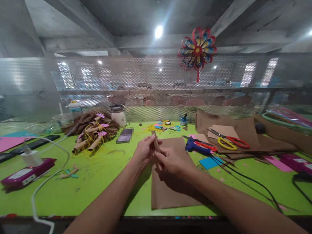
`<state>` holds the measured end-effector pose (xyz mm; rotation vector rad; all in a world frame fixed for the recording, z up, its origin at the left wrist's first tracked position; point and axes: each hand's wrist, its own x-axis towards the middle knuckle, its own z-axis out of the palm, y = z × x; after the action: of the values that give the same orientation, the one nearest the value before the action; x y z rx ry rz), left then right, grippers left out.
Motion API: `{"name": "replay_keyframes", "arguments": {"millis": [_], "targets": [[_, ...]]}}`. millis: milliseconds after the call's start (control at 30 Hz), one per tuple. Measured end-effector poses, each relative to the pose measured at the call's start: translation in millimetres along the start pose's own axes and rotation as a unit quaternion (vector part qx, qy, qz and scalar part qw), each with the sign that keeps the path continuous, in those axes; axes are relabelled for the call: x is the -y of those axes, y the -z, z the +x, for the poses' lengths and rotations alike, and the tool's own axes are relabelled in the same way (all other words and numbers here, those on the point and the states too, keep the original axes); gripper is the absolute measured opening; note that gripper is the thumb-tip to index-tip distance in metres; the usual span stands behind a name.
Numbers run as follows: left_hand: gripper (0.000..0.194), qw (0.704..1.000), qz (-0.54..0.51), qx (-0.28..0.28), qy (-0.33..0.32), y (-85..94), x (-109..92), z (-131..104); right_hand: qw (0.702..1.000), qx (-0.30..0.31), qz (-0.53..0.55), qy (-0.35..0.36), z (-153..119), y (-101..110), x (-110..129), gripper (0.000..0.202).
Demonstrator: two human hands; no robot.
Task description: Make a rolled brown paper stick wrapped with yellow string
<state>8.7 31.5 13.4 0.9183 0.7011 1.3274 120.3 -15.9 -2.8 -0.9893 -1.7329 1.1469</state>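
Note:
My left hand [143, 149] and my right hand [170, 160] meet over the green table [95, 184]. Together they grip a thin rolled tube of brown paper [156, 141], which points up and away from me. The left fingers wrap its far part, the right fingers pinch its near end. Below the hands lies a flat brown paper sheet [170, 191]. A blue glue gun [194, 146] rests just to the right of the hands.
A pile of rolled brown tubes with pink tags [93, 131] sits at the back left. Red and yellow scissors [231, 142] lie on brown sheets at the right. A purple box [28, 174] with a white cable is at the left. Black cords cross the right side.

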Motion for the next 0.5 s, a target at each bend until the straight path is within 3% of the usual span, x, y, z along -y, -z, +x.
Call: {"name": "replay_keyframes", "arguments": {"millis": [167, 300, 500], "targets": [[0.012, 1.0, -0.012, -0.026, -0.011, -4.5, 0, -2, 0.992, -0.054, -0.101, 0.06, 4, 2, -6, 0.025], [0.01, 1.0, -0.019, 0.002, 0.021, -3.9, -3, -3, 0.973, -0.111, -0.184, 0.088, 7, 3, -13, 0.019], [0.018, 0.997, -0.027, 0.033, 0.059, -4.2, -5, -6, 0.985, -0.106, -0.13, 0.047, 8, 5, -12, 0.019]]}}
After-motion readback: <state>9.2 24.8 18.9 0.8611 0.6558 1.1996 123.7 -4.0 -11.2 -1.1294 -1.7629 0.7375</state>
